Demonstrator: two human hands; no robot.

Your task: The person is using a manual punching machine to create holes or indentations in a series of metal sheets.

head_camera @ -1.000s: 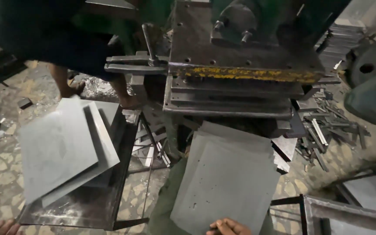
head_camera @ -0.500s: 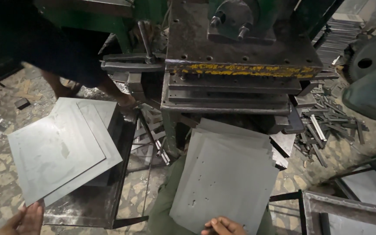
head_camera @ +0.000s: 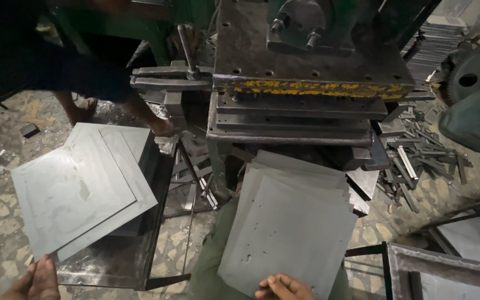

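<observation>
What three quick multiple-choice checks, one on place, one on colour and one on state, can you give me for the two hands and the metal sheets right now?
1. Where does the right hand rest?
A. on the near edge of the lap stack of sheets
B. on the press lever
C. on the floor

2. What colour is the worn strip along the front edge of the press?
A. blue
B. yellow
C. white

3. How does the top sheet of the left pile lie?
A. rolled into a tube
B. standing upright against the wall
C. flat, skewed, its near corner at the left hand

Answers:
1 A: the fingers lie on the near edge of the grey stack in front of the press.
2 B: chipped yellow paint shows on the strip.
3 C: it lies flat on the dark stand, turned against the sheets below.
</observation>
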